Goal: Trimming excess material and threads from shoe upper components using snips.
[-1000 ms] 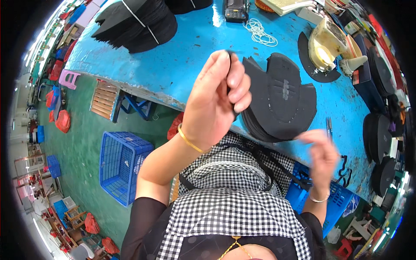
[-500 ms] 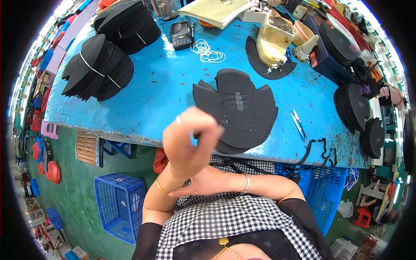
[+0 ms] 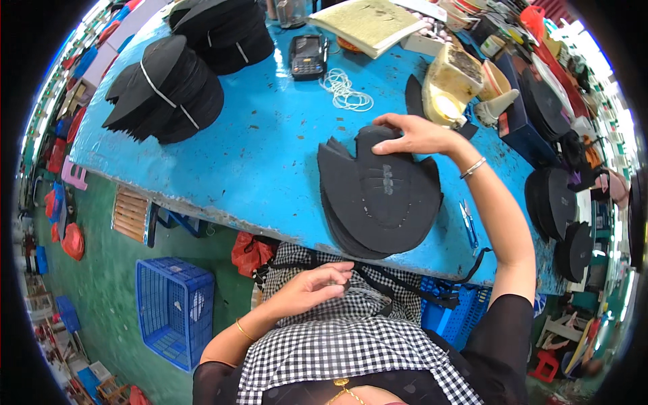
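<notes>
The right hand (image 3: 412,135) lies nearly flat, fingers pressing the top edge of the stack of black cut pieces (image 3: 381,196) at the near edge of the blue table (image 3: 263,155). The left hand (image 3: 314,287), half-curled and holding nothing, rests at 6 o'clock from the stack (against the checked apron). The pieces look thin, light and floppy; best pinched at an outer edge

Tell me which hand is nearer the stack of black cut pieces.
Right. The right hand rests on the stack of black cut pieces; the left hand is below the table edge, at the lap.

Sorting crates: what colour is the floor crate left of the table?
Blue, clearest in the head view.
</notes>
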The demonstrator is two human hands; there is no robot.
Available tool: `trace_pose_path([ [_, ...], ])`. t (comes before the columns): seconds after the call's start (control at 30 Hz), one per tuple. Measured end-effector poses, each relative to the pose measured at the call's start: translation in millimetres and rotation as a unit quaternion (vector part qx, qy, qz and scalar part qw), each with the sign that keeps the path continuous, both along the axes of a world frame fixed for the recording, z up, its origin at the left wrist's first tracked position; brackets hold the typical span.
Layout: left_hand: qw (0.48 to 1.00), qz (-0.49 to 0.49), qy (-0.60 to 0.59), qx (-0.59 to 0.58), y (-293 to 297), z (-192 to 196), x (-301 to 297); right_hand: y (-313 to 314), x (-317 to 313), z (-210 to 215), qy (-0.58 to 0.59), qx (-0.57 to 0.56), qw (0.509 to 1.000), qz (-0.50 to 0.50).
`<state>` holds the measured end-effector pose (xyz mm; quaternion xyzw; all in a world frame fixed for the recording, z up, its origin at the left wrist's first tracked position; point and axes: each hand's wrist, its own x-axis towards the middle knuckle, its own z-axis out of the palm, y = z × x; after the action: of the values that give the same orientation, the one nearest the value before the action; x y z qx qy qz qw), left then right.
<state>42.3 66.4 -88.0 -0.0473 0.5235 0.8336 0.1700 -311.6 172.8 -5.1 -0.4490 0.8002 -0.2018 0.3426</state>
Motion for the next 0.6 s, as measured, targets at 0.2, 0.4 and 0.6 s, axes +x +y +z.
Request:
trace_pose_path([
  [0.2, 0.999, 0.02, -0.015, 0.019, 4, -2, -10, -13, 4, 12, -0.086, 0.151, 0.985, 0.0],
  [0.4, 1.0, -0.013, 0.004, -0.002, -4, -7, -15, 16, 31, 10, -0.208, 0.065, 0.968, -0.122],
  [0.6, 0.993, 0.014, 0.086, -0.075, -1, 14, -19, 63, 78, -7, -0.333, -0.061, 0.874, -0.348],
])
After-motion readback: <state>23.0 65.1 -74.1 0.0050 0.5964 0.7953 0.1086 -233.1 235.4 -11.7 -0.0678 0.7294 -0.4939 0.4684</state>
